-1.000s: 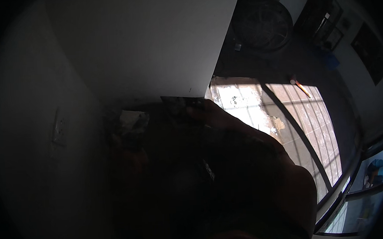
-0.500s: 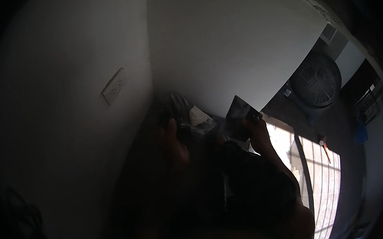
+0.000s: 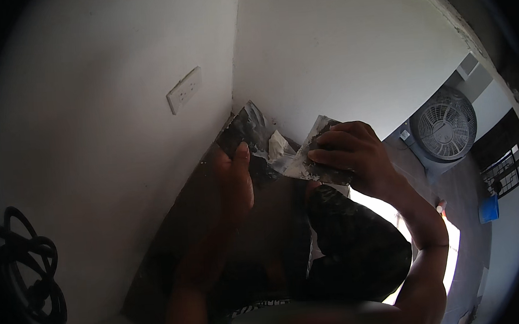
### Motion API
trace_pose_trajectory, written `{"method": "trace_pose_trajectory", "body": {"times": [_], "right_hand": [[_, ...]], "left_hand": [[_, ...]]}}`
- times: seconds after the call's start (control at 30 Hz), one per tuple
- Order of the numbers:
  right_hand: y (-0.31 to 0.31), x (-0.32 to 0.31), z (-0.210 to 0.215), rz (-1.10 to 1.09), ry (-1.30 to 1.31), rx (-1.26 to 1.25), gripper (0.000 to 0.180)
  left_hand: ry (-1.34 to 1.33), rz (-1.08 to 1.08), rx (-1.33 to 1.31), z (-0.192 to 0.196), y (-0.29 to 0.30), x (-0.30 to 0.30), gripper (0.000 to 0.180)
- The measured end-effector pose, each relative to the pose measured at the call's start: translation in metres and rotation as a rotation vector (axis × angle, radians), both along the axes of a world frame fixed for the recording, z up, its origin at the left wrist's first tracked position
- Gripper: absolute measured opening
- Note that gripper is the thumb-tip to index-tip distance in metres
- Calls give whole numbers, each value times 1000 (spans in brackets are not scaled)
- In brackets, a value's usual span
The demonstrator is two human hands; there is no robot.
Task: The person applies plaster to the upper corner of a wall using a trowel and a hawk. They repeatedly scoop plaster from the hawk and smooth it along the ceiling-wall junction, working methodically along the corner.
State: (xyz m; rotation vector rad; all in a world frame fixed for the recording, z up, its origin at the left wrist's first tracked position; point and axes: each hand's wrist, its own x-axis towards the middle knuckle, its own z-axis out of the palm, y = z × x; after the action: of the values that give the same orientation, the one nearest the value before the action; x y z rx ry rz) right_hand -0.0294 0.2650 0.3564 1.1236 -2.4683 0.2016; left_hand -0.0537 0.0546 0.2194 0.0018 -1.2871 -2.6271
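Observation:
My left hand (image 3: 235,178) is closed round a flat dark plate (image 3: 247,130) smeared with white, its thumb lying on top. Close to its right, my right hand (image 3: 357,150) grips a flat rectangular scraper (image 3: 317,136) with white-caked faces, fingers spread over its upper side. Between the two tools sits a lump of white putty (image 3: 278,144). The scraper's lower left edge reaches the putty; whether it also touches the left plate is hard to tell. Both tools are near the foot of the wall corner.
White walls (image 3: 336,50) meet ahead of me, with a wall socket (image 3: 184,90) on the left one. Coiled black cable (image 3: 37,270) lies at the lower left. A round-grilled fan (image 3: 443,128) stands on the right, and a blue container (image 3: 488,209) beyond it. My bent knee (image 3: 359,239) is below my hands.
The picture has brightened and the view has shifted. My right hand has turned the scraper over and brought it closer to the putty and the left plate. My left hand keeps its hold.

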Motion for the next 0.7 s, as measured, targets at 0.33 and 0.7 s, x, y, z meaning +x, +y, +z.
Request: {"method": "trace_pose_trajectory", "body": {"times": [0.33, 0.7], "right_hand": [[10, -72, 11, -122, 287, 385, 52], [-73, -320, 137, -312, 987, 728, 42]], "left_hand": [[-45, 94, 47, -69, -77, -13, 35], [-387, -43, -630, -262, -106, -20, 27]]}}
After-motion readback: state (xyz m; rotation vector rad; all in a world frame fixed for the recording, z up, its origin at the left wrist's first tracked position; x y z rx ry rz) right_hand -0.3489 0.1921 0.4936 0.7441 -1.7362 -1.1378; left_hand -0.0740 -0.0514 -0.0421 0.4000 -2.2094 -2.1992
